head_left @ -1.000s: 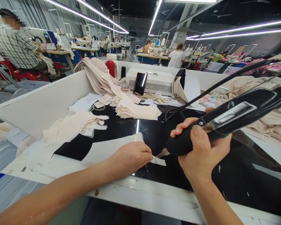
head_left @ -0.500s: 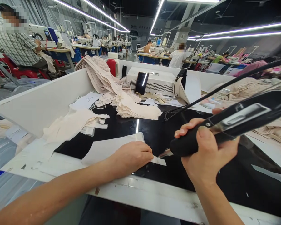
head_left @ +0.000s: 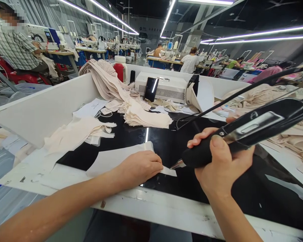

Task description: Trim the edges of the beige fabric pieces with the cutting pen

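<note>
Head view: on the black panel's (head_left: 166, 148) near part lies a thin white sheet (head_left: 108, 159), probably light and limp, best pinned at its narrow end, where the left hand (head_left: 141, 166) bunches its fingers. The right hand (head_left: 221, 164) wraps a bulky metal-tipped tool (head_left: 257, 124) above the panel. A beige fabric stack (head_left: 148, 118) and black cable (head_left: 242, 89) crowd its far side.

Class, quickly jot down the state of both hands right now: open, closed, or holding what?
Left hand: fingers curled on the white sheet; pinching or just pressing, cannot tell.
Right hand: closed, holding the black tool.
</note>
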The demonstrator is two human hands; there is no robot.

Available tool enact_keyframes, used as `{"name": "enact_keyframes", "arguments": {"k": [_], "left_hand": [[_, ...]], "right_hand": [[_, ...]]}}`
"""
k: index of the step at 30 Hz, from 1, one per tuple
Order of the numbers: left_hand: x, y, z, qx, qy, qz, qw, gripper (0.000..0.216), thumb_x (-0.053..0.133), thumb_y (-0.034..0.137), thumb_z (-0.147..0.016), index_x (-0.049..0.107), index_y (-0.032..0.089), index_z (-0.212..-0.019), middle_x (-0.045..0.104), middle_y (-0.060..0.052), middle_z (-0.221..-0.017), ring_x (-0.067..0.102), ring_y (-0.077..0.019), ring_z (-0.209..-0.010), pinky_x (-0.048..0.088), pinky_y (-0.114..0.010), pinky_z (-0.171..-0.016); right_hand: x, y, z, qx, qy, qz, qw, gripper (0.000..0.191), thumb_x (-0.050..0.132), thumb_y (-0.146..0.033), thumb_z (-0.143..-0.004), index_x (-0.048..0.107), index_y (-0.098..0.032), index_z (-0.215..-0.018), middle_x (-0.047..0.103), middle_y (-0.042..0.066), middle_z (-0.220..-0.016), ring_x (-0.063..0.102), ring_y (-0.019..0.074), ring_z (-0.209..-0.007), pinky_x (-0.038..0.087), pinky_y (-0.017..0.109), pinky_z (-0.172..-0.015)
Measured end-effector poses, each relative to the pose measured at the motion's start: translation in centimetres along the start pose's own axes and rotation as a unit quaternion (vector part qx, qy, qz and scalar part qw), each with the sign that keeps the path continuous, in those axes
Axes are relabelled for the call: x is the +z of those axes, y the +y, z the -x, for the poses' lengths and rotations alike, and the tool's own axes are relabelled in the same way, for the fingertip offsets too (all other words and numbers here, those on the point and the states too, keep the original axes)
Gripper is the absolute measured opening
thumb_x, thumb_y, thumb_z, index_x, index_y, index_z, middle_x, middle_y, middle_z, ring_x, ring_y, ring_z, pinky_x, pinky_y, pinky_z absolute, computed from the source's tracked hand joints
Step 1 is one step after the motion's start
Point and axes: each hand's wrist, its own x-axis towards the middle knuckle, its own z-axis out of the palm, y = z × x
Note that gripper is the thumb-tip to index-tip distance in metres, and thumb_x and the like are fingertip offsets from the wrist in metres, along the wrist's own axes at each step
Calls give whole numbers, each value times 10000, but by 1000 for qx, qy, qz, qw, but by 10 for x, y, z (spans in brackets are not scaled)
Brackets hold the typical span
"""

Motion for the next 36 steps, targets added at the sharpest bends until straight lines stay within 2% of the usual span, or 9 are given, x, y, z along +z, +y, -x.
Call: {"name": "enact_keyframes", "arguments": {"k": [4, 9, 15, 23, 26, 31, 36], "left_hand": [[0, -1, 0, -1, -6, 0, 1000, 260, 629, 218, -1251, 861, 177, -1142, 853, -89, -1191, 806, -225, -1063, 627, -320, -938], [-2, 0, 1, -4, -17, -2, 1000, 280, 604, 229, -1262, 864, 178, -1171, 855, -95, -1217, 809, -234, -1080, 632, -333, -952], [-2, 1, 0, -11, -23, -5, 1000, 292, 596, 242, -1268, 864, 182, -1168, 857, -93, -1219, 808, -232, -1080, 627, -329, -954], [-1, 0, 0, -13, -22, 3, 1000, 320, 584, 227, -1268, 860, 191, -1110, 857, -93, -1237, 796, -231, -1101, 629, -335, -971], [-1, 0, 1, -11, -19, -1, 1000, 329, 571, 240, -1275, 861, 186, -1129, 861, -90, -1233, 799, -234, -1093, 628, -334, -977], [-2, -1, 1, -4, -2, 20, 1000, 307, 586, 260, -1273, 865, 179, -1174, 866, -91, -1229, 814, -235, -1094, 644, -331, -988], [-14, -11, 0, -36, 22, 52, 998, 273, 602, 256, -1263, 870, 202, -1254, 862, -87, -1300, 826, -223, -1169, 655, -325, -1090]], "right_hand": [[3, -5, 6, 16, -12, -10, 1000, 408, 990, -412, -882, 720, -324, -1174, 735, -84, -854, 690, 146, -603, 648, 312, -557], [8, -6, 15, 30, -24, -23, 999, 511, 1022, -441, -886, 733, -331, -1293, 752, -65, -863, 689, 151, -599, 638, 321, -558], [7, -8, 12, 36, -18, -20, 999, 412, 1029, -415, -863, 741, -307, -1138, 754, -65, -853, 694, 146, -601, 645, 319, -561], [-3, -13, 8, 41, 7, -30, 999, 493, 1000, -322, -833, 751, -320, -1259, 777, -67, -834, 698, 162, -599, 654, 305, -538], [-4, -11, 10, 28, -10, -24, 999, 488, 1008, -341, -871, 749, -329, -1285, 780, -64, -861, 704, 156, -605, 665, 313, -559], [-5, -6, 12, 13, -34, -3, 999, 381, 1010, -399, -930, 747, -317, -1194, 767, -60, -891, 720, 137, -635, 668, 304, -597], [-10, 0, 9, 7, -49, 5, 999, 371, 1005, -467, -955, 725, -307, -1139, 766, -70, -891, 718, 126, -644, 671, 295, -624]]}}
